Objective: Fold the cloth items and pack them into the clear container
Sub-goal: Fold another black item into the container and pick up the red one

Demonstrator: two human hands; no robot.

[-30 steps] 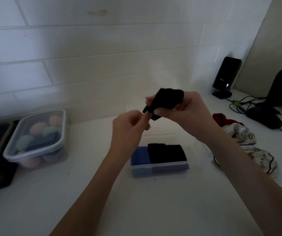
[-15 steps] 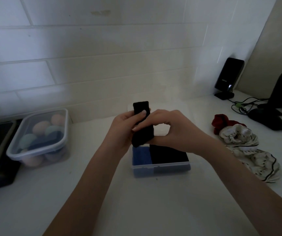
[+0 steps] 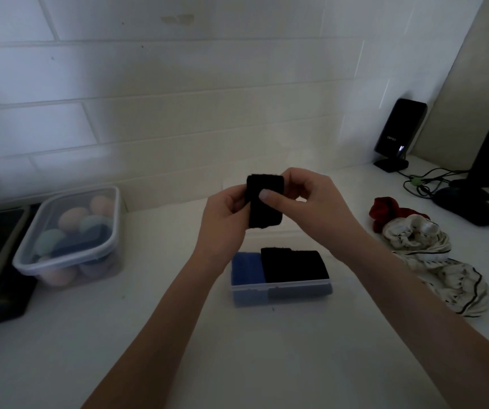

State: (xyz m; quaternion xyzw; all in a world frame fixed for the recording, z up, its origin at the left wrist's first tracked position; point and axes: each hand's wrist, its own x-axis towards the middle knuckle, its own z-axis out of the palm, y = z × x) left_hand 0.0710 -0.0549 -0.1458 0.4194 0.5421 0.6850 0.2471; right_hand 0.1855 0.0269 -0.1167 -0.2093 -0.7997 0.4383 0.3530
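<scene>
On the white table point(image 3: 267, 364), the clear container point(image 3: 281, 290) holds a folded blue cloth point(image 3: 246, 267) on the left, touching a folded black one point(image 3: 294, 265). Above it, the left hand point(image 3: 225, 222) and right hand point(image 3: 311, 205) both pinch a black cloth point(image 3: 264, 206) folded into an upright strip. Farther left, a lidded tub point(image 3: 69, 231) holds pastel egg-shaped sponges. A speaker point(image 3: 399, 129) at the far right bears blurred lettering.

We raise both forearms side by side, wrists level. Our left hand point(image 3: 225, 214) curls its fingers closed in a pinch, and our right hand point(image 3: 311, 202) pinches too, thumb point(image 3: 270, 196) pressed flat and pointing left.
</scene>
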